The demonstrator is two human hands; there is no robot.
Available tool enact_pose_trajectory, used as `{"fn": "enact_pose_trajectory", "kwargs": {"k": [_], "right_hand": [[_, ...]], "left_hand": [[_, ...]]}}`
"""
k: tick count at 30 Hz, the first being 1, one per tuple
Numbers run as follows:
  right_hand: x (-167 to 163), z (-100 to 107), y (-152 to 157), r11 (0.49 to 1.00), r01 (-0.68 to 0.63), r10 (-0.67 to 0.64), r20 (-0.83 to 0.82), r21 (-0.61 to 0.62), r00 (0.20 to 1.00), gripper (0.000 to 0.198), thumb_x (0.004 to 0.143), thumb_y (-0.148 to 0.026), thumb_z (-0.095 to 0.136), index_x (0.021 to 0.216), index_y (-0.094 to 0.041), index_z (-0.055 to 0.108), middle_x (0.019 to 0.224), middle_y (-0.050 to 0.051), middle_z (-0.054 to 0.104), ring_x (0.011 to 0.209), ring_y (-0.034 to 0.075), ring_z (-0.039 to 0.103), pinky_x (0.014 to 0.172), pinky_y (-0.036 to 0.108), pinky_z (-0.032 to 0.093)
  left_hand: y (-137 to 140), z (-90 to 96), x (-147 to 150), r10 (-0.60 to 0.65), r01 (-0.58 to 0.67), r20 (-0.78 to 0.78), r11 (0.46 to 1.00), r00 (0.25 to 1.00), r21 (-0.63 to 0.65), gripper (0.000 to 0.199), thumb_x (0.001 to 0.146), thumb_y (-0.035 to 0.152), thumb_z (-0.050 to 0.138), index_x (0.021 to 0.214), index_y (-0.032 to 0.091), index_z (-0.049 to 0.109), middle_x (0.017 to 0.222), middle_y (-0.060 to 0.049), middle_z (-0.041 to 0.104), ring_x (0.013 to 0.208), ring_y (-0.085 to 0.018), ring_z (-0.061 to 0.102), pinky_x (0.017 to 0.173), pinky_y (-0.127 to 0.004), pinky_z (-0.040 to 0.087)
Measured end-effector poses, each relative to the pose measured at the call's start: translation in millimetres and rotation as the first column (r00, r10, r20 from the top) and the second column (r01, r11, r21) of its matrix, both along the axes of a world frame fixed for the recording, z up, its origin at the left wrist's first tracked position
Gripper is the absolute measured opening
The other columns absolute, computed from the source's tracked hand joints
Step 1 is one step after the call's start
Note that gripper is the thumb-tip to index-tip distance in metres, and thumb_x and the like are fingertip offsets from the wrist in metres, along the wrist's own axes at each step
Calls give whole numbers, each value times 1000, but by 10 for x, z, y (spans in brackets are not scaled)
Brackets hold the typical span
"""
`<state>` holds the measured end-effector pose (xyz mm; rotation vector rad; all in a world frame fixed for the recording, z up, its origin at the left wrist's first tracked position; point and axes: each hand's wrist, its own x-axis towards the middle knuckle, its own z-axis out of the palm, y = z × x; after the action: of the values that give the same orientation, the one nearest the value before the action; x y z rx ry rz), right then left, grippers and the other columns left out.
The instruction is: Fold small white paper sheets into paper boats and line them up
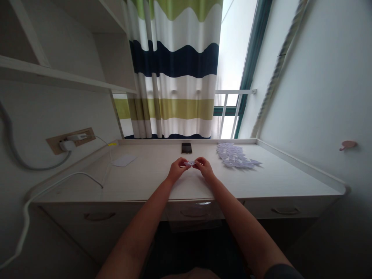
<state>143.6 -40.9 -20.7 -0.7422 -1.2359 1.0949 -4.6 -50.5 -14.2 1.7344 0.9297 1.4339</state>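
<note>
In the head view, the left hand (176,170) and the right hand (204,169) face each other over the tabletop (145,184), fingertips turned inward. The left fingers are pinched nearly closed on one end of a small folded white paper piece (190,163), and the right fingers pinch its other end, so it sits between the two sets of fingers. Its folds are too small to make out, and I cannot tell whether it touches the tabletop.

Just beyond the fingers, a phone (186,148) lies flat with its dark screen up. Near the fingers on the right, a pile of pointed white paper pieces (235,156) spreads out, the pieces overlapping. Well to the left of the fingers, a flat white sheet (124,160) lies beside a thin white cable. Farther left of them, a socket panel (52,144) on the wall holds two white plugs. Past the phone, straight ahead of the fingers, a striped curtain (186,89) hangs in front of the window
</note>
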Motion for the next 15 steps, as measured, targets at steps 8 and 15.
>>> {"fn": "enact_pose_trajectory", "kwargs": {"k": [8, 15], "right_hand": [[-4, -31, 31, 999, 26, -28, 45, 43, 999, 24, 58, -36, 64, 65, -17, 50, 65, -3, 51, 59, 10, 54, 65, 32, 50], [-15, -49, 22, 989, 76, -95, 143, 128, 985, 15, 65, -30, 57, 70, -19, 48, 66, -4, 50, 56, 10, 55, 59, 28, 48]], "left_hand": [[-17, -6, -12, 56, -39, -199, 995, 978, 88, 18, 64, 27, 61, 78, 16, 58, 76, -3, 63, 66, -13, 59, 59, -24, 48], [-13, 1, -12, 88, -60, -212, 989, 973, 133, 17, 65, 25, 60, 80, 16, 59, 78, -4, 63, 67, -13, 59, 60, -24, 48]]}}
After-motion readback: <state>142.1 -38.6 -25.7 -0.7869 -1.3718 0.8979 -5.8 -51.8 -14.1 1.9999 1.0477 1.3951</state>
